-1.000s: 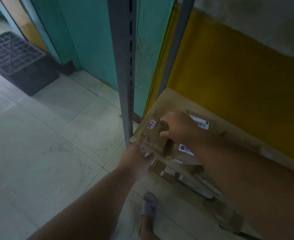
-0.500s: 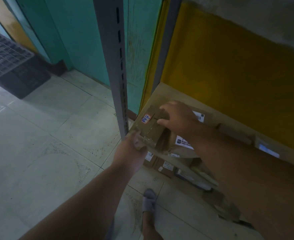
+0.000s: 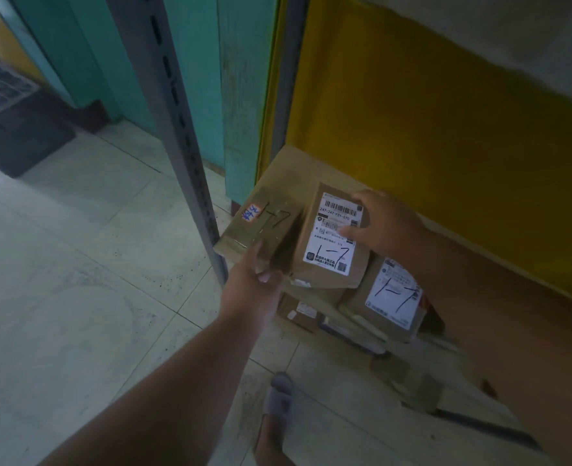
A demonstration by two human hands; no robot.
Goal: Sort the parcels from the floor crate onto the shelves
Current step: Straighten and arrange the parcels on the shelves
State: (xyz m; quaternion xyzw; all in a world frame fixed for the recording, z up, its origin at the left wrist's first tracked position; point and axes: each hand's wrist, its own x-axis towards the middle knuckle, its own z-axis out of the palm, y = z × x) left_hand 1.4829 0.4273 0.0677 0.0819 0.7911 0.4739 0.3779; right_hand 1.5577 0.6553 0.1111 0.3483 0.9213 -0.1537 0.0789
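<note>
A brown box (image 3: 261,223) with an orange sticker and a handwritten "1-7" lies at the left end of the wooden shelf board (image 3: 288,166). My left hand (image 3: 254,277) grips its near corner, thumb on top. Touching its right side is a parcel with a white barcode label (image 3: 328,240), also marked "1-7". My right hand (image 3: 385,227) holds that parcel at its far right edge, thumb on the label. A third labelled parcel (image 3: 392,297) sits lower right, partly hidden by my right forearm.
A grey slotted shelf upright (image 3: 177,129) stands just left of the brown box. More parcels (image 3: 298,311) lie on the level below. A dark plastic crate (image 3: 8,112) sits on the tiled floor at the far left. My slippered foot (image 3: 277,398) is below the shelf edge.
My right hand has shifted right, off the brown box and onto the labelled parcel beside it, whose label now shows in full. My left hand stays at the brown box's near corner.
</note>
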